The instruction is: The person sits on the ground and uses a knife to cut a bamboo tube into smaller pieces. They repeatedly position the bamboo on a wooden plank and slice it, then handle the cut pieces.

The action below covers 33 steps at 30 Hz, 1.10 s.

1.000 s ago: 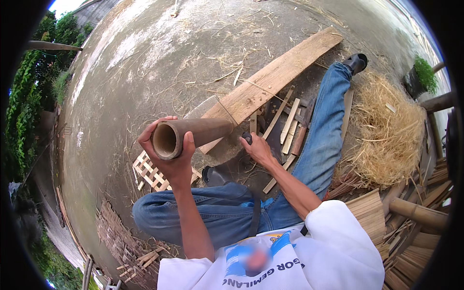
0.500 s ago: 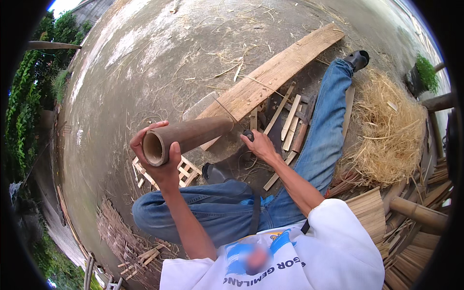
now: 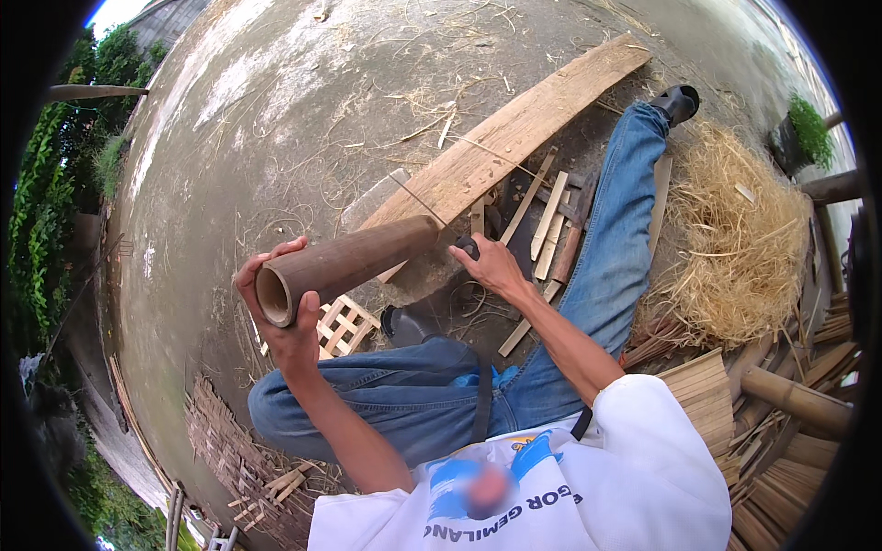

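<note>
From where I stand, the left hand [image 3: 287, 335] cups a bamboo tube [image 3: 354, 257], thumb and fingers clasping its rim. Its open mouth faces lower left; its long axis rises rightward, far end over a plank's near end. The right hand [image 3: 496, 266] grips a dark handle [image 3: 469, 245]. The plank [image 3: 514, 129] crosses concrete floor [image 3: 680, 46], which opens out beyond; a straw heap [image 3: 735, 248] edges the right leg [image 3: 616, 211].

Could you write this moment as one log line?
left hand: holding bamboo tube | right hand: holding dark handle | plank: beyond tube
</note>
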Motion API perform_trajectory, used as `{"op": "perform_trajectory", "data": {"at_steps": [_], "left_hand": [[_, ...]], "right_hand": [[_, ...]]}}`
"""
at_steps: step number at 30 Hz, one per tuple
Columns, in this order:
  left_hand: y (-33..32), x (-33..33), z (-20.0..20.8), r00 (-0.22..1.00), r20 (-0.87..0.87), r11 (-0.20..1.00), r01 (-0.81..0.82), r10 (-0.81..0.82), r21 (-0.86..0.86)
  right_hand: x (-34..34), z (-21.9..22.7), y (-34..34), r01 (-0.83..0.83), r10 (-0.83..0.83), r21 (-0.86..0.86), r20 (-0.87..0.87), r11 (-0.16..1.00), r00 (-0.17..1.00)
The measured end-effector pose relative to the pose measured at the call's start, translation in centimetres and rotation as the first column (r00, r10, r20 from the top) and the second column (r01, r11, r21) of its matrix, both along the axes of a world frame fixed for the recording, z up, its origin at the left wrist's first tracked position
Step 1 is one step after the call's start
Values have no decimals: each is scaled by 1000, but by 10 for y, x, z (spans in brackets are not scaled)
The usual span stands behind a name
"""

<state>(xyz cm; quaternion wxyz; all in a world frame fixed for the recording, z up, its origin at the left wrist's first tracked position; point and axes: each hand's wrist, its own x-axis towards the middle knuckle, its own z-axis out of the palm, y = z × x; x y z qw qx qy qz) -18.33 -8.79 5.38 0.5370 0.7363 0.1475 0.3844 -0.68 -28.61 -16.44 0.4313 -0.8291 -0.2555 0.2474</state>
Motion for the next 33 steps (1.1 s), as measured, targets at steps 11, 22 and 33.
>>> {"op": "perform_trajectory", "data": {"at_steps": [11,22,33], "left_hand": [[1,-4,2,998,3,998,57,-57,16],[1,2,-3,943,192,940,-218,273,-264],[49,-22,-32,609,290,604,-405,738,-687]], "right_hand": [[-14,9,0,15,-8,-104,74,994,997],[-32,-3,-21,446,-444,66,-42,892,895],[-22,-79,-36,675,-684,-173,8,717,729]]}}
